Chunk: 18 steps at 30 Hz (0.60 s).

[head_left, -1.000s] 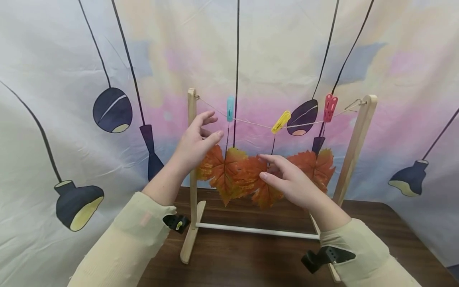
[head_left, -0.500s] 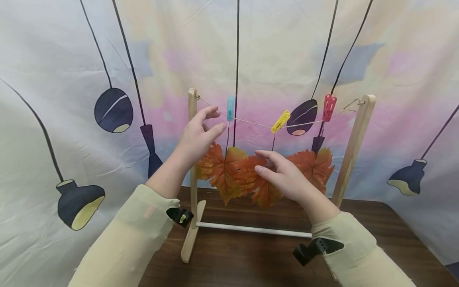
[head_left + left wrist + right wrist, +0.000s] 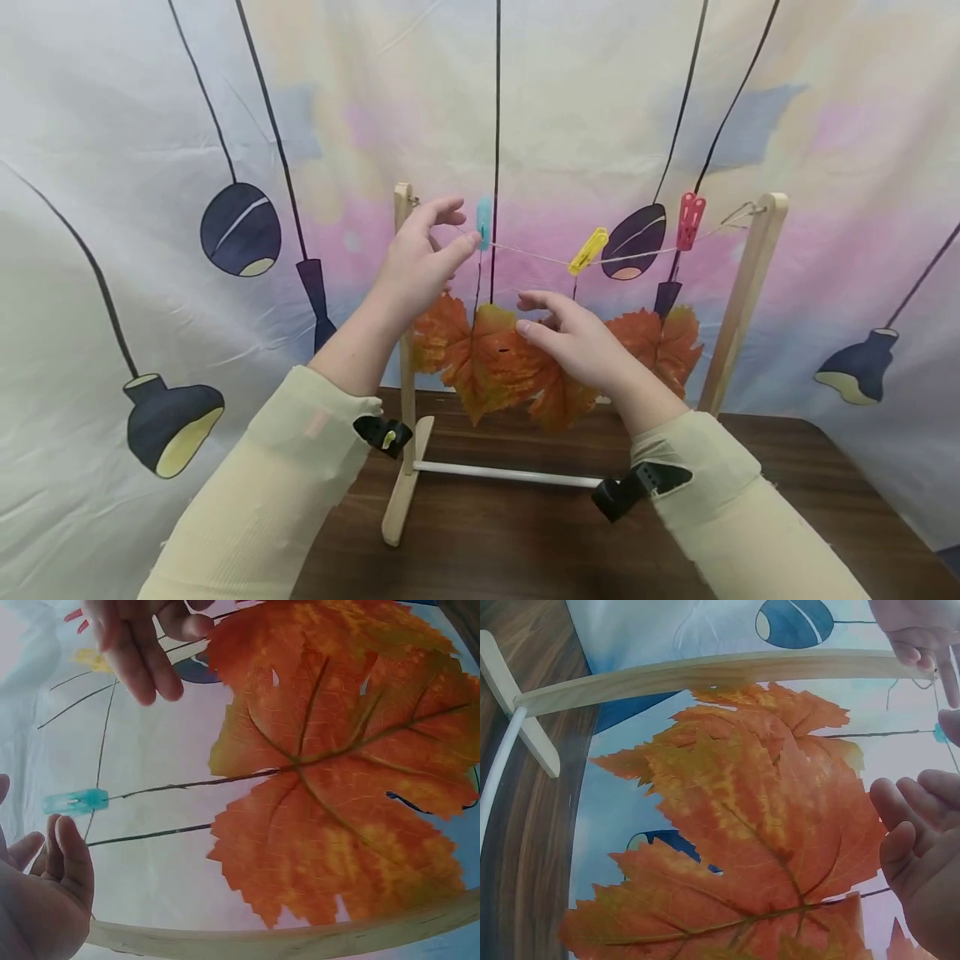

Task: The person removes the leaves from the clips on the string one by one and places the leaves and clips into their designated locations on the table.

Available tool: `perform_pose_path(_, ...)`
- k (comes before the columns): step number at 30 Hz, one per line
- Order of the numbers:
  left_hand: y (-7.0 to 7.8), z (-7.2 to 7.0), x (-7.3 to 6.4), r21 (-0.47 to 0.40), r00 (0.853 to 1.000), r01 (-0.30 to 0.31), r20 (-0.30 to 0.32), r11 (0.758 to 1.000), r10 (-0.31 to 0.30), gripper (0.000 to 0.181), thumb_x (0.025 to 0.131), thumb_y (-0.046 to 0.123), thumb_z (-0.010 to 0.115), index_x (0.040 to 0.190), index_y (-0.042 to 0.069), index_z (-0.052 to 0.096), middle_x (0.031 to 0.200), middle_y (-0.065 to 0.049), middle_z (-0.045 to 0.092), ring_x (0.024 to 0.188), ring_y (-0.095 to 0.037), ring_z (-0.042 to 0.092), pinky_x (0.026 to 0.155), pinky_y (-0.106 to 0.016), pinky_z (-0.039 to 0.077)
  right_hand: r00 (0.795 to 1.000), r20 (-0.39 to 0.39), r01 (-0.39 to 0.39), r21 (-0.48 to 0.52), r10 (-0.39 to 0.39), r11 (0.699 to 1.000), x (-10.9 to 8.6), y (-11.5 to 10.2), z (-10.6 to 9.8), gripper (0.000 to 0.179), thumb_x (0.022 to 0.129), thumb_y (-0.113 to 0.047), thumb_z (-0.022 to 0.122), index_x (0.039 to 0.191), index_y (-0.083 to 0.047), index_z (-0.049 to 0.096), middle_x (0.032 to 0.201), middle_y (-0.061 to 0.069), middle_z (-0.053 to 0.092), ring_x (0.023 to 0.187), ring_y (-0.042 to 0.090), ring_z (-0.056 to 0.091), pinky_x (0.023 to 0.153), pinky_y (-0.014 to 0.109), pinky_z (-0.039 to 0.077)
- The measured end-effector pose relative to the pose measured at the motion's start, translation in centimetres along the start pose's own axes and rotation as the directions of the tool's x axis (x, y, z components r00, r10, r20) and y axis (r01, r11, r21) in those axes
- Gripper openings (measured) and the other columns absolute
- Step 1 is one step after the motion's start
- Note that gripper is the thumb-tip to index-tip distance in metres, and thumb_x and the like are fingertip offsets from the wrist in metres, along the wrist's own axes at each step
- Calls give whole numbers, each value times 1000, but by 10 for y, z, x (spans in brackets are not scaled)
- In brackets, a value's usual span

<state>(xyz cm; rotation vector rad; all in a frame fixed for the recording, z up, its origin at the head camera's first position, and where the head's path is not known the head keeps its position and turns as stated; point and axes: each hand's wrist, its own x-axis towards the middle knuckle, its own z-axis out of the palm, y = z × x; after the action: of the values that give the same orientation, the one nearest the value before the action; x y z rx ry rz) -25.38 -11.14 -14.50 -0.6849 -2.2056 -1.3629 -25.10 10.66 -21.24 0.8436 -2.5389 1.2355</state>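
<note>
My left hand (image 3: 416,262) is beside the light blue clothespin (image 3: 483,221), thumb and fingers parted and nothing between them. In the left wrist view its fingertips are right at the lower edge of that clothespin (image 3: 79,801). A string holds the blue, yellow (image 3: 588,252) and red (image 3: 690,221) clothespins, and an orange artificial maple leaf hangs by its stem from each. The left leaf (image 3: 461,358) overlaps the middle leaf (image 3: 558,404); the right leaf (image 3: 663,346) is partly behind my right hand (image 3: 581,337). That hand hovers before the leaves, fingers loosely bent, holding nothing.
The string runs between two wooden posts (image 3: 742,308) of a stand on a dark wood table (image 3: 480,542). A white rod (image 3: 502,473) joins the posts low down. Behind hangs a cloth backdrop (image 3: 585,100) printed with lamps.
My left hand has risen and come closer to the blue clothespin. The right hand has moved left and up in front of the leaves. The clothespins and leaves hang as before.
</note>
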Motion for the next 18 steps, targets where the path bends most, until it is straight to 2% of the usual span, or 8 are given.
perform_pose_path(6, 3, -1, 6, -47, 999, 39, 8, 998, -39, 53, 92, 34, 59, 140, 19, 41, 130, 4, 48, 79, -23, 54, 66, -35, 53, 1000, 20, -8, -12, 8, 1000, 8, -5, 1, 53, 94, -40, 54, 141, -19, 41, 134, -1, 48, 105, 18, 56, 89, 41, 46)
perform_pose_path(13, 3, -1, 13, -61, 998, 62, 24, 996, -60, 55, 92, 37, 58, 140, 18, 41, 131, 4, 49, 77, -25, 56, 68, -34, 53, 997, 23, -75, 50, 73, 996, 14, -11, 5, 53, 93, -45, 52, 140, -24, 40, 132, -7, 48, 93, 16, 61, 87, 39, 47)
perform_pose_path(18, 4, 1, 15, -84, 996, 84, 40, 993, -81, 54, 92, 38, 57, 140, 20, 41, 131, 6, 49, 79, -24, 56, 68, -34, 53, 995, 26, -96, 91, 94, 991, 20, -13, 7, 53, 94, -44, 52, 140, -23, 40, 131, -6, 49, 85, 19, 60, 85, 40, 47)
